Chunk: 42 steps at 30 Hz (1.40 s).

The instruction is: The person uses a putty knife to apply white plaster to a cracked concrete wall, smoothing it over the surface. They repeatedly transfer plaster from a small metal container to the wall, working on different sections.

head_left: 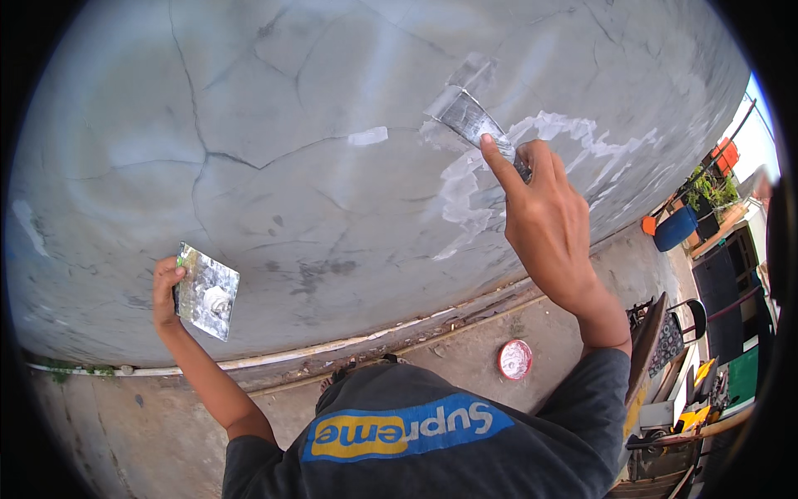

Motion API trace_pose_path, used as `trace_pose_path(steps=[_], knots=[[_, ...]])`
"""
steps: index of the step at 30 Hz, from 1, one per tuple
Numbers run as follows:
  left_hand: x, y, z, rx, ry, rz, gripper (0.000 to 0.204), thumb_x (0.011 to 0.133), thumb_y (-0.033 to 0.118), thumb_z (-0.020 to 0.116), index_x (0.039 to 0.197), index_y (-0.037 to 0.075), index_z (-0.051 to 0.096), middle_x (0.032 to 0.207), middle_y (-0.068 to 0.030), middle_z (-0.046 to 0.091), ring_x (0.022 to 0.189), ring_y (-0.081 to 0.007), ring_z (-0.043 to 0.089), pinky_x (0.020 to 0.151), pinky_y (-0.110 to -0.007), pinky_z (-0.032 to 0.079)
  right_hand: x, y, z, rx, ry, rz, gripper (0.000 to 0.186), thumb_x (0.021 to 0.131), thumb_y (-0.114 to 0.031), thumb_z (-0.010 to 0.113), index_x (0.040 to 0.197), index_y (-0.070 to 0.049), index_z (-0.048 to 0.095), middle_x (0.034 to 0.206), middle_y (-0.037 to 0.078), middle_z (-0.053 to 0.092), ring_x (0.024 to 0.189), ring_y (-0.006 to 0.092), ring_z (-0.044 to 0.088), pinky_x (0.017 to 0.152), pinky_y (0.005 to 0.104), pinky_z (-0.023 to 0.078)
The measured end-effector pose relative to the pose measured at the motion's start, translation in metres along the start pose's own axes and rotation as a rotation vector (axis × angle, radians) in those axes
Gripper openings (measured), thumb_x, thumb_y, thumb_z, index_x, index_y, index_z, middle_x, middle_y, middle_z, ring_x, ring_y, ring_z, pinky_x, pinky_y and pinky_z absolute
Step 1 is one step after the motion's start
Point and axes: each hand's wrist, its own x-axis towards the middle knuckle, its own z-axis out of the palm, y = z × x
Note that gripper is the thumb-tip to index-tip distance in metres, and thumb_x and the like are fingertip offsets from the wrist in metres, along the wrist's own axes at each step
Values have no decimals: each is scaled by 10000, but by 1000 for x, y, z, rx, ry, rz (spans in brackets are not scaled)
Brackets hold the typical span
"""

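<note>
On the grey wall [274,195], white filler patches [573,129] show right of centre; the long crack [193,87] at left looks bare, so prob. lots left to do. R hand [550,218] grips the scraper [475,123], index finger [500,169] along its blade, which seems against the wall, upper mid. L hand [166,289] pinches a plate [199,279] w/ a white dab [218,301], lower left. Scraper's blade: wide, metal, smeared whitish, pointing up-left

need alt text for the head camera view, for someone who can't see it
A person's right hand holds a flat metal putty knife against a cracked grey wall streaked with white smears; the left hand holds a thin rectangular metal plate with a lump of white paste. A round red-rimmed container with white contents sits on the grey concrete ground.
</note>
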Motion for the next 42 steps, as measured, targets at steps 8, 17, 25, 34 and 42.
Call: trace_pose_path(steps=[8,17,25,34,42], knots=[[-1,-8,0,-45,147,86,255,806,194,644,950,-13,608,854,-70,620,790,-138,541,743,-274,432,-8,9,-4,78,120,17,657,696,93,635,1308,-143,613,941,85,521,768,219,544,545,337,491],[0,-14,-6,94,180,106,270,793,232,650,963,31,589,866,-54,584,832,-152,525,774,-298,433,-16,22,14,100,53,44,634,706,91,652,1291,-152,635,934,78,554,786,212,566,527,317,476],[0,-24,-11,-49,142,132,241,793,203,647,935,19,582,856,-61,586,817,-144,514,773,-290,416,22,69,32,234,338,-113,651,722,84,689,1301,-209,637,963,78,591,737,194,563,517,310,459],[-11,-15,2,-74,216,83,242,801,184,645,958,12,579,867,-64,586,824,-146,516,784,-285,420,1,79,34,165,237,-34,642,710,74,692,1283,-209,638,952,68,583,772,201,585,517,316,467],[-6,-17,-1,-86,196,93,285,798,208,649,980,-3,588,868,-68,588,828,-147,521,769,-285,422,24,45,-19,119,172,-47,615,725,65,651,1303,-141,617,922,79,543,764,209,564,494,321,460]])
